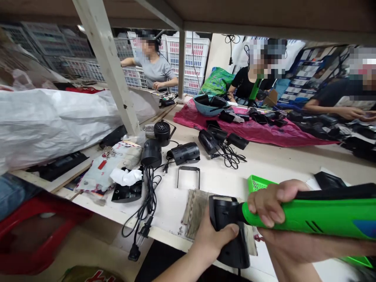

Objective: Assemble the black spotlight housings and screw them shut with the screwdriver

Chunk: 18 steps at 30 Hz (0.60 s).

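Observation:
My left hand (210,239) grips a black plastic housing (230,243), its thumb lying across the front. The housing is tilted over a folded grey cloth (195,207) at the bench's near edge. In my right hand (272,201) is a bright green electric screwdriver (320,213), held almost level with fingers and thumb wrapped over its front end. The driver's black tip meets the housing's upper right side; the exact contact point is hidden. Under the driver a blurred forearm (329,243) reaches to the right edge; whose it is, I cannot tell.
Left of the hands lie a black U-shaped bracket (188,169), black cylindrical housings (185,152) and coiled cords with plugs (149,196). A green basket (258,183) sits behind the driver. A shelf post (110,62) rises at left. Several people work beyond a pink sheet (194,117).

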Each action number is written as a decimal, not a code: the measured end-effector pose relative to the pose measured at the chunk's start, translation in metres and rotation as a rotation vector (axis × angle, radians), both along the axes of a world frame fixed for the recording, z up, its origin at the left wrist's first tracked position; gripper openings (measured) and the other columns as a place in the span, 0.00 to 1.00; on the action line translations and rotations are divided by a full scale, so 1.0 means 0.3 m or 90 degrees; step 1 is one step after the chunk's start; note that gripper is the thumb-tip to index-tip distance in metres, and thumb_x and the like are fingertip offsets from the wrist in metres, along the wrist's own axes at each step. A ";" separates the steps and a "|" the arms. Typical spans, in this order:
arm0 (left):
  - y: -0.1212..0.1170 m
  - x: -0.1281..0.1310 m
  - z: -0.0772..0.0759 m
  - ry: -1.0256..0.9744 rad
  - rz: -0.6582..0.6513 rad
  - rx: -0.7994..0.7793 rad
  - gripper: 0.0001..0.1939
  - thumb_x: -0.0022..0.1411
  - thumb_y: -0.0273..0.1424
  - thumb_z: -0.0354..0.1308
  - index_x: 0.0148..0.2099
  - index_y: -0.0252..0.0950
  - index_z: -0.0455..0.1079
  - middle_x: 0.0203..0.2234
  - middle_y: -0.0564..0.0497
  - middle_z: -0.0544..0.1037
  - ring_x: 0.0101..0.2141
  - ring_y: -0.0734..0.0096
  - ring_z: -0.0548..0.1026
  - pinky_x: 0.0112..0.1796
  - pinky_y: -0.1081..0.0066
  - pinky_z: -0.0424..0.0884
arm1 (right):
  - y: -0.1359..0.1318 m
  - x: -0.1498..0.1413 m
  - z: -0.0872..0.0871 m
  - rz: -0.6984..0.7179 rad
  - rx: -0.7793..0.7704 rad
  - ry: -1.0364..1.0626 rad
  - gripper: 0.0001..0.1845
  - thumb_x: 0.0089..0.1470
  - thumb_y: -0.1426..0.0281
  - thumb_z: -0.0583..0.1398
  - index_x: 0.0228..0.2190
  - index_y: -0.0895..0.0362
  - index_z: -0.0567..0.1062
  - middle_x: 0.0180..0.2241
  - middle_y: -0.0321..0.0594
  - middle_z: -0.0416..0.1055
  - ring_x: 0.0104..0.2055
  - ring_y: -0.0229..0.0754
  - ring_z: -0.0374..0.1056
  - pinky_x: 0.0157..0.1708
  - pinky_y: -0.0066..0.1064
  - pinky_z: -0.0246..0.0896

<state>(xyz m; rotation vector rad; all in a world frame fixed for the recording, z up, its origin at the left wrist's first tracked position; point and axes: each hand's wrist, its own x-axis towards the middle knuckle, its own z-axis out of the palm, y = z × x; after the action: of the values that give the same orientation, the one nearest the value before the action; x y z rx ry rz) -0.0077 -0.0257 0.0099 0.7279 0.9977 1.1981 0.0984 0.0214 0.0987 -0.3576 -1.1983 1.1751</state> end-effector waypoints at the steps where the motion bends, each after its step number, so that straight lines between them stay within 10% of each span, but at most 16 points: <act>1: 0.002 0.001 -0.001 0.004 -0.002 -0.002 0.26 0.46 0.36 0.67 0.48 0.36 0.66 0.41 0.45 0.78 0.44 0.53 0.73 0.47 0.61 0.66 | 0.000 -0.006 0.004 0.031 0.002 -0.025 0.32 0.42 0.38 0.58 0.30 0.54 0.75 0.15 0.29 0.62 0.14 0.34 0.56 0.19 0.31 0.58; 5: 0.005 -0.005 -0.010 -0.029 0.016 -0.011 0.26 0.47 0.36 0.65 0.48 0.34 0.65 0.44 0.44 0.76 0.48 0.52 0.71 0.50 0.61 0.63 | -0.004 -0.059 0.005 0.104 -0.013 -0.075 0.39 0.42 0.33 0.52 0.32 0.55 0.76 0.18 0.33 0.66 0.17 0.38 0.61 0.19 0.32 0.58; 12: 0.008 -0.011 0.005 -0.065 0.031 -0.032 0.23 0.45 0.33 0.67 0.45 0.35 0.68 0.35 0.49 0.77 0.40 0.58 0.73 0.44 0.64 0.66 | 0.010 -0.039 -0.021 -0.113 0.055 0.039 0.31 0.38 0.39 0.61 0.27 0.54 0.73 0.13 0.25 0.58 0.12 0.31 0.52 0.17 0.28 0.56; 18: 0.013 -0.006 -0.007 -0.079 0.001 -0.055 0.25 0.45 0.38 0.68 0.46 0.37 0.68 0.34 0.51 0.76 0.38 0.61 0.73 0.42 0.66 0.66 | -0.016 0.001 0.006 -0.114 0.030 0.023 0.30 0.41 0.41 0.61 0.34 0.53 0.75 0.16 0.26 0.62 0.14 0.33 0.56 0.20 0.31 0.59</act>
<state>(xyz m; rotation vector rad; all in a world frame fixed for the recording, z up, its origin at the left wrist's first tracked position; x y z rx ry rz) -0.0095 -0.0219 0.0079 0.5783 0.9407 1.1801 0.0988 0.0167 0.1005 -0.3985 -1.1369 0.9935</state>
